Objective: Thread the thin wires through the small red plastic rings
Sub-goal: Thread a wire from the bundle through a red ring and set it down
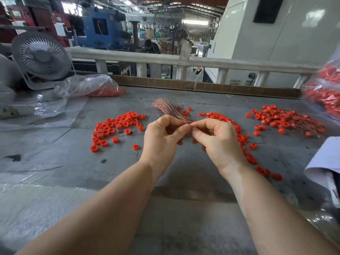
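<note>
Head view showed my left hand (161,137) gripping a bundle of thin coppery wires (168,109) that fanned away from me, while my right hand (215,138) pinched at the wire ends where both thumbs met; whether a ring sat between those fingers I could not tell. Loose small red plastic rings (117,126) lay on the grey worktable (73,153) to either side, a threaded heap (287,120) far right. I judged it best to draw out one strand, keeping the bundle tight
</note>
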Motion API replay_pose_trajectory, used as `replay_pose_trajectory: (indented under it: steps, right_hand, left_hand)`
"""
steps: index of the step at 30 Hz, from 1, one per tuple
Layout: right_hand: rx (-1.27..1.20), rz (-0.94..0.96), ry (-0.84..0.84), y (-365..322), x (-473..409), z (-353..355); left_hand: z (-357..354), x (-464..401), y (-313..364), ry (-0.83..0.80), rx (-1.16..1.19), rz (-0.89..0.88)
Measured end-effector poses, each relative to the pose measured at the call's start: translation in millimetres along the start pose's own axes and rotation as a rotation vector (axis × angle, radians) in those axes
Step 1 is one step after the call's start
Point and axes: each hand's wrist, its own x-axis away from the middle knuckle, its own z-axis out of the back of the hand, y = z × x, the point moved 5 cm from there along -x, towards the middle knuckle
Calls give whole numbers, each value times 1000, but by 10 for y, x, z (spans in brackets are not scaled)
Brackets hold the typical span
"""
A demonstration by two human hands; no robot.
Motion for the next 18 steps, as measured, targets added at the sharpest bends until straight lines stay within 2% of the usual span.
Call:
replay_pose_trajectory:
  steps: [10, 18]
  right_hand:
    - [-18, 83, 92, 35, -36, 66]
    - [-35, 84, 97, 28, -36, 64]
  left_hand:
    - [-57, 6, -56, -64, 397, 208]
    - [-67, 10, -55, -82, 500, 261]
